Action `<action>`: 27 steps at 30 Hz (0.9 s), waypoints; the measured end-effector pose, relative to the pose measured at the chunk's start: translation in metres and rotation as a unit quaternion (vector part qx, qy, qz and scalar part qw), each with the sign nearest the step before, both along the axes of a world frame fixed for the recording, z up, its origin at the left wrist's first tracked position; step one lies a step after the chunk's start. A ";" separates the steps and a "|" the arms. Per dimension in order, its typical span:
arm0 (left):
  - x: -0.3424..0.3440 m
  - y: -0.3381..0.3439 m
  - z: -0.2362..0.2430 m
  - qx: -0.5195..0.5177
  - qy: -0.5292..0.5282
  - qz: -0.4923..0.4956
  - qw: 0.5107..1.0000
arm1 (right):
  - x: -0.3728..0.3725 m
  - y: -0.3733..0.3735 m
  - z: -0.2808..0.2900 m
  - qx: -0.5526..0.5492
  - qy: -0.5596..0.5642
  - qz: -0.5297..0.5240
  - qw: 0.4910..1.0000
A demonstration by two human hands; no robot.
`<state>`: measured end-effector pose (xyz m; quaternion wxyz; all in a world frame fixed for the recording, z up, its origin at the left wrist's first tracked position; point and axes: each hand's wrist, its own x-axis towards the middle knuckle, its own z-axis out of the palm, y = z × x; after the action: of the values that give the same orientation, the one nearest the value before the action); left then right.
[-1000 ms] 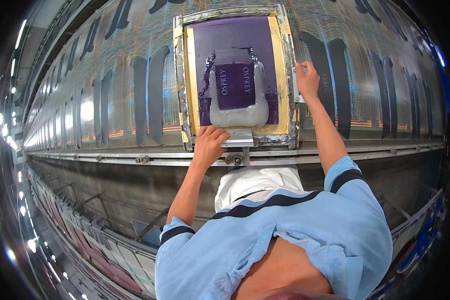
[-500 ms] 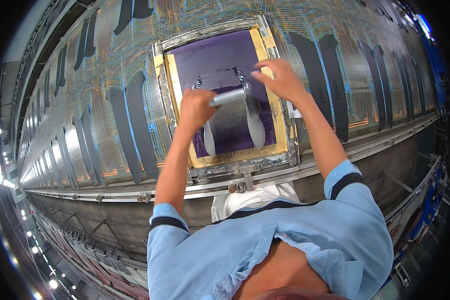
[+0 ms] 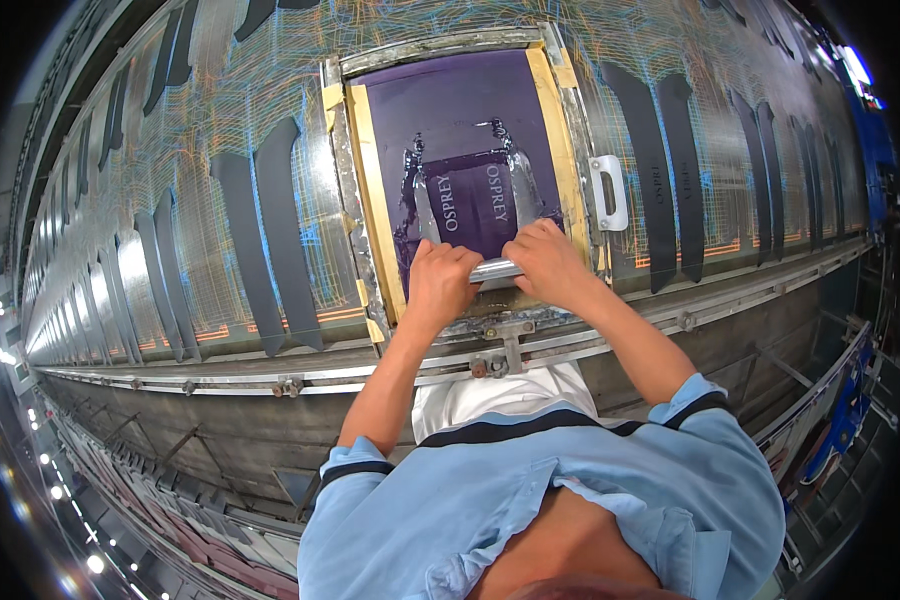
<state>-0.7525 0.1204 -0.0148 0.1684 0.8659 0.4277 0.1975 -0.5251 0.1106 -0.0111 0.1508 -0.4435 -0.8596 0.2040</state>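
Both my hands grip a metal-handled squeegee (image 3: 496,270) at the near end of a printing screen. My left hand (image 3: 444,284) is closed round the left part of its bar, my right hand (image 3: 552,262) round the right part. The squeegee's blade is hidden below the bar and hands. The purple screen mesh (image 3: 440,100) is stretched in a worn metal frame (image 3: 578,135) with yellow tape along its inner sides. Dark wet ink (image 3: 407,190) lies in streaks and beads on the mesh, round two pale lettered areas.
A long table with colourful crossing lines carries rows of dark strip-shaped pieces, some left (image 3: 282,230) and some right (image 3: 630,150) of the screen. A white handle (image 3: 610,193) stands at the frame's right side. A metal rail (image 3: 370,368) runs along the near table edge.
My right hand has come down from above the mesh onto the squeegee. My left hand and the squeegee have moved toward me to the near end, and the two lettered areas now show.
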 end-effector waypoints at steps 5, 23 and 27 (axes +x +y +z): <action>0.003 0.081 0.004 0.044 0.042 -0.008 0.998 | 0.006 0.080 0.009 0.040 -0.019 0.004 0.999; 0.001 0.030 0.006 -0.025 0.040 -0.008 0.999 | 0.003 0.030 0.014 -0.018 -0.049 0.011 0.999; 0.007 0.124 0.015 0.012 0.075 0.013 0.997 | 0.004 0.130 0.009 0.018 -0.049 -0.014 0.999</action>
<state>-0.7453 0.2442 -0.0001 0.1229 0.8747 0.4478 0.1388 -0.5210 0.2406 -0.0020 0.1196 -0.4624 -0.8631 0.1642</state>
